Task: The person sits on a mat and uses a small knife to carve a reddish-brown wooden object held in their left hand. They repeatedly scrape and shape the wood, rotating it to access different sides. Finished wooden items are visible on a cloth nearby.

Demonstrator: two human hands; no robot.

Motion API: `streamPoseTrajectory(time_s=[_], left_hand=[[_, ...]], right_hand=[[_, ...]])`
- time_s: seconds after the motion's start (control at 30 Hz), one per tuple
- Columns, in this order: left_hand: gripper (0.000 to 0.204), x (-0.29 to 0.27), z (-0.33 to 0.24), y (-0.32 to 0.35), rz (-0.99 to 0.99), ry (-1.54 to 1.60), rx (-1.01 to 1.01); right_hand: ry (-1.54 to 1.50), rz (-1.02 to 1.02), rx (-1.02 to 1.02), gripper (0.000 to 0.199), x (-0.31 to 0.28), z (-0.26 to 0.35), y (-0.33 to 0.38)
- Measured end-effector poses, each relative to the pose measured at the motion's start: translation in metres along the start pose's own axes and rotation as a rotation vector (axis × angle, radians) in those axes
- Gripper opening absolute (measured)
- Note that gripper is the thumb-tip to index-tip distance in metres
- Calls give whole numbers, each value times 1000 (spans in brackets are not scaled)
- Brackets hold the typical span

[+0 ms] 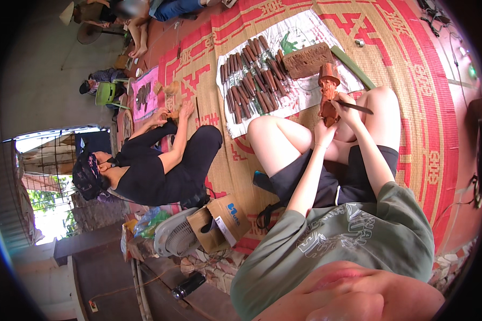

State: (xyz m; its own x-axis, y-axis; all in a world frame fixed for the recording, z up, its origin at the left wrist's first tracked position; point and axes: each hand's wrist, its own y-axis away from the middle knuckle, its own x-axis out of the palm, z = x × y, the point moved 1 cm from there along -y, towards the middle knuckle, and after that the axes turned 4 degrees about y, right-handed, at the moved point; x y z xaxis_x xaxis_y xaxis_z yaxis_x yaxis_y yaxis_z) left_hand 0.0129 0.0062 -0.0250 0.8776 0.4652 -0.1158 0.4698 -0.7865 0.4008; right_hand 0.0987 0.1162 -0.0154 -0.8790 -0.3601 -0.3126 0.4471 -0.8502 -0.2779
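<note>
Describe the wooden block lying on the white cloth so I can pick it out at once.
Start at the red-and-tan woven mat, then find the white cloth spread on it, covered with rows of carving tools. The wooden block lies at the cloth's right end: one broad, rough, reddish-brown slab, unlike the slim dark tools beside it.
</note>
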Motion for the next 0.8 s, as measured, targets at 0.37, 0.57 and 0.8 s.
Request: streamPoseTrajectory(time_s=[0.37, 0.57, 0.8], left_hand=[[31, 3, 4, -3, 3, 0, 23], [37, 3, 10, -3, 13, -50, 70], [41, 1, 5, -2, -8, -216, 115]], right_hand=[[-16, 87, 111, 13, -5, 5, 2], [89, 92, -16, 13, -9, 15, 4], [175, -28, -64, 10, -14, 24, 13]])
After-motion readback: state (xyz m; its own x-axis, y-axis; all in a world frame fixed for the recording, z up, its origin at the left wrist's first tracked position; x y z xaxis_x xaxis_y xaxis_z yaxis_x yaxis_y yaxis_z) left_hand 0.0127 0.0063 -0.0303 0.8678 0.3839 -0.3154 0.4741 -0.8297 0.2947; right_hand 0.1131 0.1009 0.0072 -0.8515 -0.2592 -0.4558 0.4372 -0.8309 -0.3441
